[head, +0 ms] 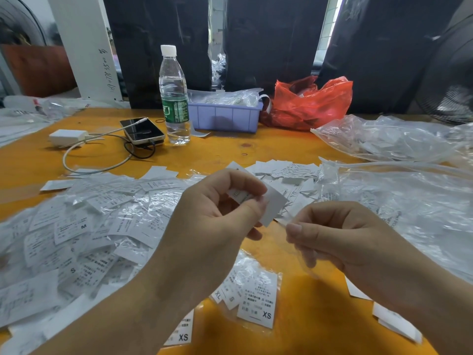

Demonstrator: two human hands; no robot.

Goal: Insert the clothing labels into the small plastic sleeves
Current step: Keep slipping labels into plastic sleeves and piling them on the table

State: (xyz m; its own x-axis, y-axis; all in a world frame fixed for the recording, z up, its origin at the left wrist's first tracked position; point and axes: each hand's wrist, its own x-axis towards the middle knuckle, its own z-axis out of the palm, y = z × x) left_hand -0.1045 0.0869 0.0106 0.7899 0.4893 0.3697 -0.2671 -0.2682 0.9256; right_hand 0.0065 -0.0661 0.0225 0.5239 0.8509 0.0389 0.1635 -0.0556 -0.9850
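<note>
My left hand [215, 211] pinches a white clothing label [273, 203] between thumb and fingers above the orange table [230, 149]. Just to its right, my right hand [340, 234] pinches the mouth of a small clear plastic sleeve [304, 257], which hangs down below the fingers. The label's lower corner sits close to the sleeve's opening. A big heap of sleeved labels [76, 226] covers the table on the left. Loose bare labels [286, 170] lie beyond my hands. Sleeved labels marked XS [258, 301] lie below my hands.
A water bottle [174, 96], a phone [142, 130] with a cable and white charger [67, 137] stand at the back left. A purple bin [225, 116] and a red bag [312, 103] sit behind. Clear plastic bags [399, 196] pile up on the right.
</note>
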